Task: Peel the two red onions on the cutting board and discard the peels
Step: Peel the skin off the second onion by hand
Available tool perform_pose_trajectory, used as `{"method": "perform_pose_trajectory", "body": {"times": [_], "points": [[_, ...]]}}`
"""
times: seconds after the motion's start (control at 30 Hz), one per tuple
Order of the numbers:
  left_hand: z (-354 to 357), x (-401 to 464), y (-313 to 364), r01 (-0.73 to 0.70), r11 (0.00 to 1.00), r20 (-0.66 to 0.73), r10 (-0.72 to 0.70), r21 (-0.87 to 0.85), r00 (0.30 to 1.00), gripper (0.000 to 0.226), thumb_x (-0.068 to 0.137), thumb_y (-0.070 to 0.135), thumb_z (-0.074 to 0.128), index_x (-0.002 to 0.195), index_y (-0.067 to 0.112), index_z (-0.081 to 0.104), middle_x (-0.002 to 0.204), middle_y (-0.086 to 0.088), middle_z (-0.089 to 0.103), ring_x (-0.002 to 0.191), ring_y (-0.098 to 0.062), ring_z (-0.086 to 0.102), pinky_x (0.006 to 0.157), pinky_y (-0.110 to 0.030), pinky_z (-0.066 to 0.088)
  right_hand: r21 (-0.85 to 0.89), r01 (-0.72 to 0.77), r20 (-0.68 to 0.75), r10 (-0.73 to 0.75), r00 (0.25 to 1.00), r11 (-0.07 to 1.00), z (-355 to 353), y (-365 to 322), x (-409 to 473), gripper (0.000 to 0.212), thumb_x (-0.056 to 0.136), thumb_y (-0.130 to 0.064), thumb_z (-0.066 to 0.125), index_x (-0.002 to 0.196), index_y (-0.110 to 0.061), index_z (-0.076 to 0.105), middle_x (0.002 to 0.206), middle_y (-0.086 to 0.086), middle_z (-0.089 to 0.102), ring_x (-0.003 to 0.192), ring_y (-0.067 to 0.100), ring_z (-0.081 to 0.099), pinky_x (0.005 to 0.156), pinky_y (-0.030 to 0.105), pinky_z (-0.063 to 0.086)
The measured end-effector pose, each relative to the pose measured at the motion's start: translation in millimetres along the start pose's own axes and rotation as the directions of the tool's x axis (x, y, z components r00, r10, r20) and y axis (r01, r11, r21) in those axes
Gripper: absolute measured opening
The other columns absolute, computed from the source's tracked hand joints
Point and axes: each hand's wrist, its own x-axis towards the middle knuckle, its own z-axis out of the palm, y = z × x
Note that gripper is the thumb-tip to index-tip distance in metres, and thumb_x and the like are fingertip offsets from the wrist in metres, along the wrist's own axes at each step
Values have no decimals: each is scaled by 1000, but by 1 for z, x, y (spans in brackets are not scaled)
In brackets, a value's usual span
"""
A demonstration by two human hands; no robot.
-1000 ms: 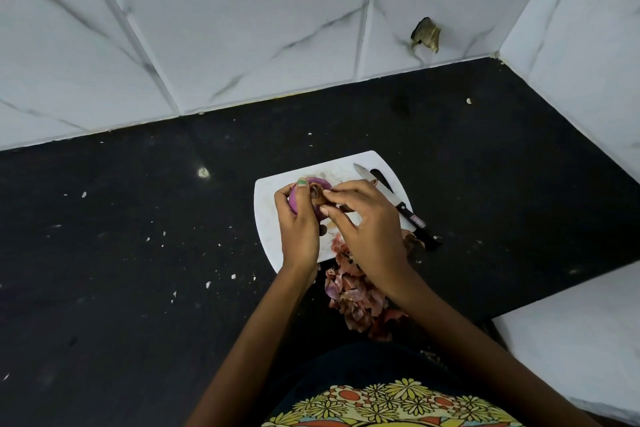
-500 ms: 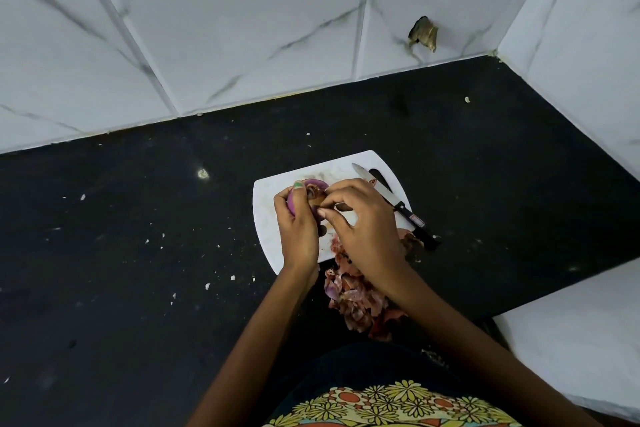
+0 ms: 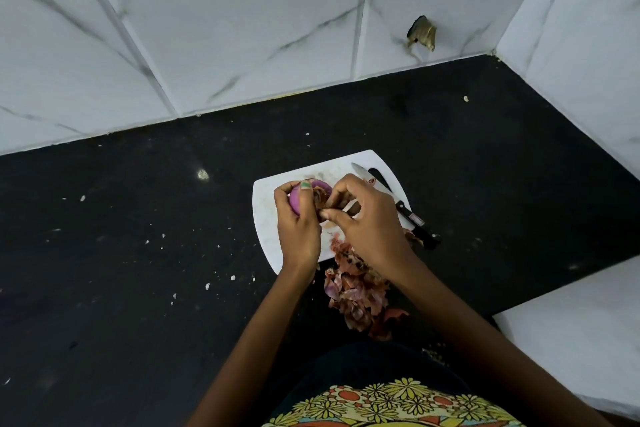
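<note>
1. Left hand [image 3: 298,229] grips red onion [image 3: 297,202] above cutting board [image 3: 266,218], steadying it.
2. Right hand [image 3: 367,218] fingertips pinch loose skin [image 3: 322,199] beside left thumb, for tearing.
3. Peel pile [image 3: 356,291] under right wrist.

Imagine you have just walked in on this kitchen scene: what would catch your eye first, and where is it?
First, the purple red onion gripped in the left hand above the white cutting board, while the right hand pinches dry skin at its top. Next, the heap of peels on the black counter at the board's near edge. A knife lies along the board's right side.
</note>
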Motion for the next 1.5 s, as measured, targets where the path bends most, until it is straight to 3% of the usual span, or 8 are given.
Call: {"method": "perform_pose_trajectory", "body": {"times": [0.2, 0.37, 0.6, 0.8, 1.0, 1.17, 1.3, 1.5], "points": [[-2, 2, 3, 145, 987, 36, -142, -67, 989, 37, 102, 42, 32, 115, 15, 53, 107, -7, 61, 84, -15, 59, 59, -25, 46, 277, -132, 10, 134, 991, 952, -10, 6, 5, 18, 85, -2, 65, 87, -20, 63, 84, -7, 66, 79, 1, 63, 66, 14, 51], [-3, 1, 7, 296, 943, 128, -278, -151, 952, 55, 99, 56, 28, 120, 16, 60, 100, -4, 69, 80, -9, 63, 67, -28, 45, 160, -32, -14, 35, 999, 987, -10, 10, 4, 20, 88, -13, 65, 107, -18, 65, 110, -7, 57, 101, 5, 58, 78, 14, 50], [-12, 2, 15, 118, 993, 152, -116, -8, 982, 58, 95, 59, 35, 94, 12, 68, 66, -1, 60, 50, -2, 49, 47, -19, 39, 402, -308, 315, 185, 931, 863, -22, 16, 7, 42, 82, -13, 73, 117, -28, 56, 117, -10, 58, 89, 15, 69, 76, 28, 58], [-16, 8, 16, 92, 994, 236, -77, -52, 969, 55, 91, 62, 39, 118, 20, 63, 109, -4, 70, 104, -20, 66, 86, -35, 53, 562, -419, 262, 327, 908, 713, -16, 18, 5, 56, 74, -7, 79, 118, -28, 52, 118, 9, 55, 101, 25, 66, 77, 38, 59], [-11, -6, 14, 41, 993, 420, 8, -108, 908, 52, 86, 40, 55, 135, 24, 51, 123, 2, 65, 110, -8, 63, 85, -25, 52, 706, -511, 251, 501, 828, 490, -9, 14, 4, 52, 79, -13, 74, 122, -5, 45, 105, 22, 67, 87, 31, 71, 77, 36, 59], [-10, -4, 15, -44, 996, 456, 76, -81, 887, 49, 95, 30, 50, 142, 25, 42, 127, 4, 61, 113, -11, 63, 90, -28, 54, 559, -539, 241, 499, 832, 630, -9, 18, 0, 43, 91, -38, 59, 115, -4, 51, 93, 15, 72, 78, 29, 72, 70, 34, 60], [-13, 0, 13, -32, 995, 425, 68, -90, 903, 45, 95, 39, 44, 139, 30, 44, 130, -1, 59, 111, -19, 64, 87, -34, 56, 196, -381, 89, 371, 924, 904, -12, 26, 0, 47, 89, -53, 54, 93, -8, 62, 82, 13, 69, 72, 27, 68, 72, 50, 57], [-13, 0, 10, -50, 998, 403, 65, -48, 913, 37, 102, 41, 33, 137, 34, 44, 133, 4, 55, 111, -17, 63, 94, -46, 53, -44, 115, -222, -122, 968, 992, -17, 19, 4, 20, 88, -19, 66, 105, -8, 68, 101, 1, 66, 91, 5, 62, 76, 14, 50]]}}
